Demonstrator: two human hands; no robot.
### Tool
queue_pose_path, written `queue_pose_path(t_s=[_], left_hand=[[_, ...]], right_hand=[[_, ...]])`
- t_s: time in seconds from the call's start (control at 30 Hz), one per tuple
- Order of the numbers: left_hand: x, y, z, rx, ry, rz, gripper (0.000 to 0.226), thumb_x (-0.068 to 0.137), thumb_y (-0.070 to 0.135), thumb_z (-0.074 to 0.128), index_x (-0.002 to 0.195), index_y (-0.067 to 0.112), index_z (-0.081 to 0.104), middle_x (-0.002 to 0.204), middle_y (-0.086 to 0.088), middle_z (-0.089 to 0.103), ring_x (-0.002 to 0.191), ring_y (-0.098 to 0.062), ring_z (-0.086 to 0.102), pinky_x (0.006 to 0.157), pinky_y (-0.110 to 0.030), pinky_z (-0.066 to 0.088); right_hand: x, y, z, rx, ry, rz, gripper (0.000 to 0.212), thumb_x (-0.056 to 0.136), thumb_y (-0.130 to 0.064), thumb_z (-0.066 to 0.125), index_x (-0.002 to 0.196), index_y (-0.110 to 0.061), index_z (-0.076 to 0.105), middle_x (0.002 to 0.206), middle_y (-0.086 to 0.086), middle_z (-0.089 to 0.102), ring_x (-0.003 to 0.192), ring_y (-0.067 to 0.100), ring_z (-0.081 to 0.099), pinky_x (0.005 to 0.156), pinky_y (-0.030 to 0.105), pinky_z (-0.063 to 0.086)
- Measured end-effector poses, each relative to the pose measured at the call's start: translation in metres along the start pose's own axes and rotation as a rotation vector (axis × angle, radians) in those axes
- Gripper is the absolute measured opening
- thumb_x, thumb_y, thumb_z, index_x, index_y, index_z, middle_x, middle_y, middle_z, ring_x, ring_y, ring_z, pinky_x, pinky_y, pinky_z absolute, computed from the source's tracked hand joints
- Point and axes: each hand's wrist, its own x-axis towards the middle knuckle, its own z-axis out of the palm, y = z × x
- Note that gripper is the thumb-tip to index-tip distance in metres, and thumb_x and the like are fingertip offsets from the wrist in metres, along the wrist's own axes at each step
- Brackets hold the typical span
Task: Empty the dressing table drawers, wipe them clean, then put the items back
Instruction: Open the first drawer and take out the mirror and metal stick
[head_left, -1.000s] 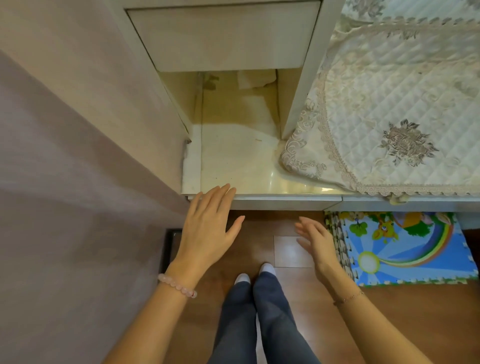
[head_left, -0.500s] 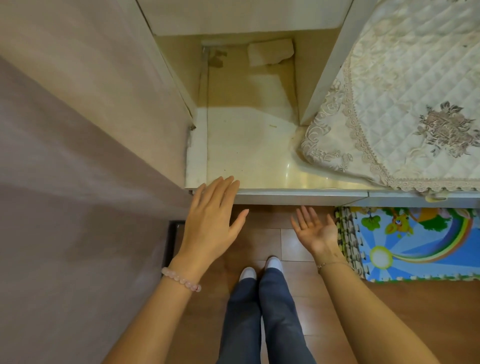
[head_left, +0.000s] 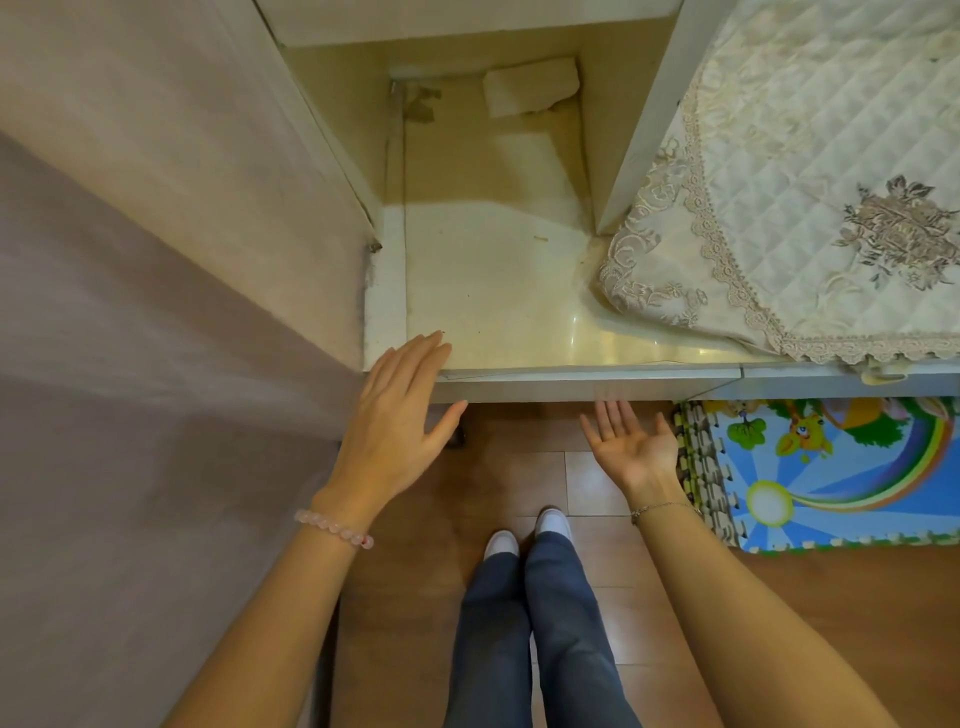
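Observation:
The dressing table top (head_left: 498, 291) is cream and glossy, with a white front edge (head_left: 582, 384) below it. A white folded cloth or paper (head_left: 530, 85) lies at the back of the recess. My left hand (head_left: 400, 421) is flat, palm down, with its fingertips over the table's front left corner. My right hand (head_left: 631, 447) hangs palm up with straight fingers just under the front edge, holding nothing. No open drawer shows in the head view.
A quilted lace-trimmed cover (head_left: 789, 208) drapes the table's right part. A tall cabinet side (head_left: 156, 260) stands close on the left. A colourful foam play mat (head_left: 831, 467) lies on the wooden floor (head_left: 509, 478) to the right of my feet.
The view has tilted so the table sits lower in frame. My right hand has turned palm up and risen toward the front edge. My left hand stays at the corner.

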Motion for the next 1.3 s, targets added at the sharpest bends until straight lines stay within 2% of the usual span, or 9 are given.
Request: queue_pose_path(t_s=[0.33, 0.63, 0.8, 0.93, 1.03, 1.13, 1.3], left_hand=[[-0.001, 0.001, 0.0, 0.089, -0.057, 0.009, 0.06, 0.092, 0.047, 0.034, 0.139, 0.01, 0.041, 0.149, -0.009, 0.034, 0.137, -0.024, 0.029, 0.114, -0.037, 0.016], [-0.005, 0.003, -0.001, 0.13, -0.083, 0.011, 0.063, 0.091, 0.05, 0.029, 0.141, 0.012, 0.038, 0.151, -0.008, 0.029, 0.139, -0.024, 0.025, 0.114, -0.038, 0.015], [-0.01, 0.004, -0.002, 0.116, -0.083, 0.013, 0.063, 0.092, 0.05, 0.031, 0.14, 0.01, 0.039, 0.15, -0.01, 0.031, 0.138, -0.025, 0.028, 0.115, -0.043, 0.02], [-0.011, 0.004, -0.004, 0.111, -0.104, 0.01, 0.066, 0.09, 0.053, 0.029, 0.141, 0.012, 0.038, 0.151, -0.009, 0.03, 0.139, -0.025, 0.026, 0.115, -0.04, 0.017], [-0.011, 0.004, -0.007, 0.095, -0.111, 0.017, 0.064, 0.091, 0.052, 0.034, 0.141, 0.011, 0.039, 0.151, -0.009, 0.031, 0.139, -0.025, 0.026, 0.114, -0.039, 0.018], [-0.012, 0.005, -0.01, 0.071, -0.108, 0.021, 0.055, 0.095, 0.04, 0.046, 0.141, 0.011, 0.038, 0.151, -0.009, 0.029, 0.14, -0.025, 0.025, 0.115, -0.041, 0.019], [-0.013, 0.008, -0.012, 0.059, -0.116, 0.02, 0.054, 0.095, 0.036, 0.048, 0.142, 0.011, 0.036, 0.152, -0.009, 0.027, 0.14, -0.025, 0.022, 0.116, -0.041, 0.017]], right_hand=[[-0.003, 0.005, -0.006, 0.038, -0.003, -0.002, 0.053, 0.098, -0.041, 0.025, 0.139, -0.009, 0.037, 0.145, 0.013, 0.04, 0.133, 0.025, 0.039, 0.112, 0.047, 0.026], [-0.018, 0.011, -0.044, 0.044, 0.046, 0.041, 0.051, 0.099, -0.039, 0.024, 0.136, -0.009, 0.042, 0.14, 0.013, 0.046, 0.13, 0.025, 0.043, 0.111, 0.045, 0.029], [-0.032, 0.014, -0.068, 0.03, 0.082, 0.077, 0.049, 0.099, -0.037, 0.025, 0.129, -0.007, 0.049, 0.137, 0.013, 0.05, 0.124, 0.025, 0.049, 0.109, 0.045, 0.032], [-0.046, 0.018, -0.088, 0.035, 0.12, 0.102, 0.045, 0.098, -0.035, 0.027, 0.112, -0.004, 0.056, 0.134, 0.012, 0.052, 0.122, 0.026, 0.05, 0.108, 0.045, 0.034], [-0.056, 0.022, -0.103, 0.038, 0.153, 0.119, 0.043, 0.098, -0.034, 0.027, 0.107, -0.003, 0.057, 0.133, 0.012, 0.053, 0.122, 0.026, 0.05, 0.108, 0.045, 0.034], [-0.065, 0.025, -0.117, 0.025, 0.186, 0.126, 0.044, 0.098, -0.034, 0.027, 0.11, -0.004, 0.056, 0.133, 0.012, 0.053, 0.123, 0.026, 0.05, 0.107, 0.044, 0.035], [-0.081, 0.032, -0.136, 0.013, 0.192, 0.122, 0.047, 0.099, -0.034, 0.027, 0.127, -0.006, 0.051, 0.131, 0.013, 0.055, 0.122, 0.028, 0.05, 0.101, 0.045, 0.038]])
